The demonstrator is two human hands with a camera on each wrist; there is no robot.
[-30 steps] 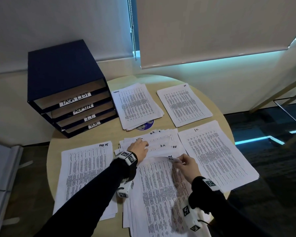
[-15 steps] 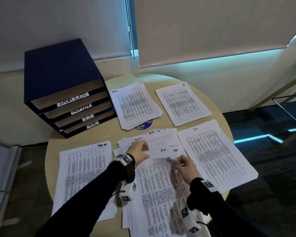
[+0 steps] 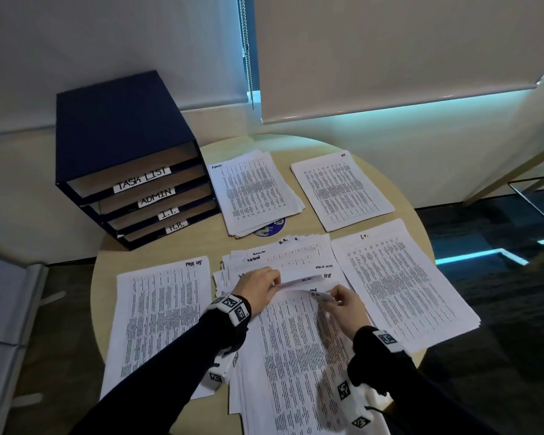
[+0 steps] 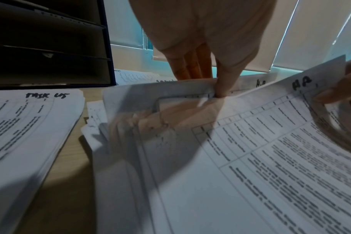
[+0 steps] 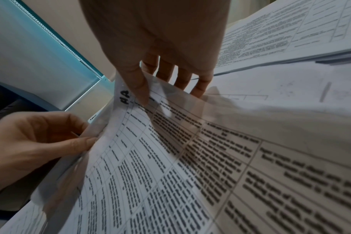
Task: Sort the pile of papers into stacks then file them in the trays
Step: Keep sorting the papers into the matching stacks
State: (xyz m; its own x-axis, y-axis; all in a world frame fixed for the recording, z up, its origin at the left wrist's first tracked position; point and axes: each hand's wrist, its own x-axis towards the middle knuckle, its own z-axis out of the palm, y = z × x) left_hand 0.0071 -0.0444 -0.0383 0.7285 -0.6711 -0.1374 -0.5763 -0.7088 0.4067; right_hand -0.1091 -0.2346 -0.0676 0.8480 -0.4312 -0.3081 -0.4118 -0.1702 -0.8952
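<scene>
Both hands hold the top sheet [image 3: 296, 334] of the unsorted pile [image 3: 280, 255] in the middle of the round table [image 3: 201, 243]. My left hand [image 3: 274, 284] pinches the sheet's far edge, thumb on top and fingers behind [image 4: 206, 80]. My right hand [image 3: 328, 298] pinches the far right corner, with the thumb beside a handwritten "H.R." mark [image 5: 124, 96]. The far end of the sheet is raised and curled; its near end lies on the pile. The blue tray unit [image 3: 120, 146] stands at the back left, its trays labelled TASK LIST, ADMIN, I.T. and H.R.
Four sorted stacks lie around the pile: a Task List stack [image 3: 164, 315] at the left, an Admin stack [image 3: 255, 193] beside the trays, an H.R. stack [image 3: 341, 189] at the back right, an I.T. stack [image 3: 399, 277] at the right. A blue round sticker [image 3: 274, 229] shows under the Admin stack.
My left hand went from resting on the pile to pinching the top sheet's far edge. The sheet's far end has come up off the pile between both hands.
</scene>
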